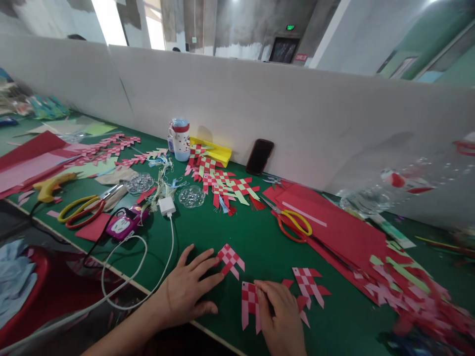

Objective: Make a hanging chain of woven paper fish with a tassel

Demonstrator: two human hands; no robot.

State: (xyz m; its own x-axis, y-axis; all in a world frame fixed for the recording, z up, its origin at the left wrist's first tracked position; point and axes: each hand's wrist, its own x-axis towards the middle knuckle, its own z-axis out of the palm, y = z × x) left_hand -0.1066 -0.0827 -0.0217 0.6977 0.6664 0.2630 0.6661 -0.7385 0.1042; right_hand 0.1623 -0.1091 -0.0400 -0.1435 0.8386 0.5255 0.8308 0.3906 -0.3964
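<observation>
Fingers spread, my left hand (191, 287) rests on the green table, its fingertips at the edge of a woven pink-and-red paper fish (230, 258). My right hand (280, 314) is closed, thumb and forefinger pinched at the upper right part of a second woven fish (250, 299), near the table's front edge. Part of that fish is hidden under the fingers. To the right of this hand lies a third woven fish (308, 284), with more red and pink strips partly hidden beside the hand.
Yellow-and-red scissors (297, 225) lie on red paper sheets (334, 227). Behind are more woven fish (218, 180), a phone (260, 156) and a cup (181, 141). A white cable (172, 247), purple power block (124, 225), glue gun (52, 187) and other scissors (91, 206) are left. Paper scraps (411, 296) lie right.
</observation>
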